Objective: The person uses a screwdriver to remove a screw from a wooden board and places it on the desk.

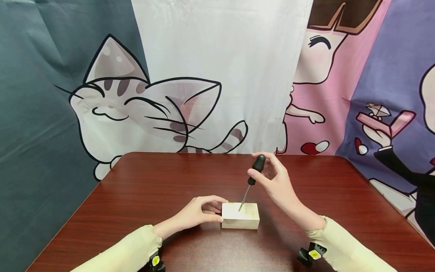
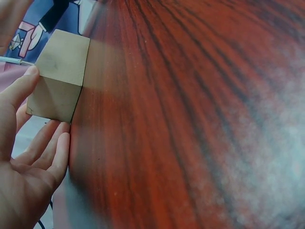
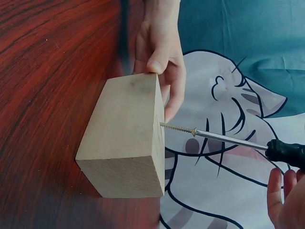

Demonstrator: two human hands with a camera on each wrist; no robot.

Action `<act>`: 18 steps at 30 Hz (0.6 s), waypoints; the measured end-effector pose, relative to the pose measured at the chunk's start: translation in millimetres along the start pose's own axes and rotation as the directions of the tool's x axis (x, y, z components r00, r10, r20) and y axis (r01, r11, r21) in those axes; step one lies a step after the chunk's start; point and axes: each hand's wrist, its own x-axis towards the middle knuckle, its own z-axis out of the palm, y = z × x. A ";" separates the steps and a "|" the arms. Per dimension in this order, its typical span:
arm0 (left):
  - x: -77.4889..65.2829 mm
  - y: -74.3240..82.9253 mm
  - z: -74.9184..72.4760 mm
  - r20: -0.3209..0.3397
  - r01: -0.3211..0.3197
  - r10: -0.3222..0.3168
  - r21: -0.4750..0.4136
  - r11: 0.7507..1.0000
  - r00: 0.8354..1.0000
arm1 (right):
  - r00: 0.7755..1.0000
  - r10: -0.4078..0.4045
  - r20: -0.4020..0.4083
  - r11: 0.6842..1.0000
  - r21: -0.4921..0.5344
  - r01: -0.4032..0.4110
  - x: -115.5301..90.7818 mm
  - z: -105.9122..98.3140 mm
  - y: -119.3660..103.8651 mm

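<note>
A pale wooden block (image 1: 240, 223) lies on the table in front of me. My left hand (image 1: 197, 214) grips its left end, with the thumb on the near side and fingers toward the far side. In my right hand (image 1: 276, 185) is a screwdriver (image 1: 259, 164), held by its black handle between thumb and fingers, tilted with its top to the right. The right wrist view shows a brass-coloured screw (image 3: 178, 128) standing in the block's upper face, most of its thread exposed. The steel shaft (image 3: 233, 140) meets the screw's head, roughly in line with it.
The reddish-brown wooden table (image 1: 153, 181) has its far edge close to a hanging cloth printed with a cartoon cat (image 1: 119, 113) and figures. Both forearms wear pale yellow sleeves (image 1: 350, 245), with small black devices (image 1: 310, 255) at the wrists.
</note>
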 end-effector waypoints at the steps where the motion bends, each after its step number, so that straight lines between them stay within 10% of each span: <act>1: -0.3 0.0 -0.1 -0.001 -0.004 0.004 0.000 1.000 1.000 | 1.000 0.006 -0.002 1.000 0.000 -0.006 0.0 -0.5 0.1; 18: -1.2 2.0 0.6 -0.011 -0.017 0.018 0.001 1.000 1.000 | 0.999 -0.034 0.025 0.993 0.110 0.031 -2.9 -11.5 2.2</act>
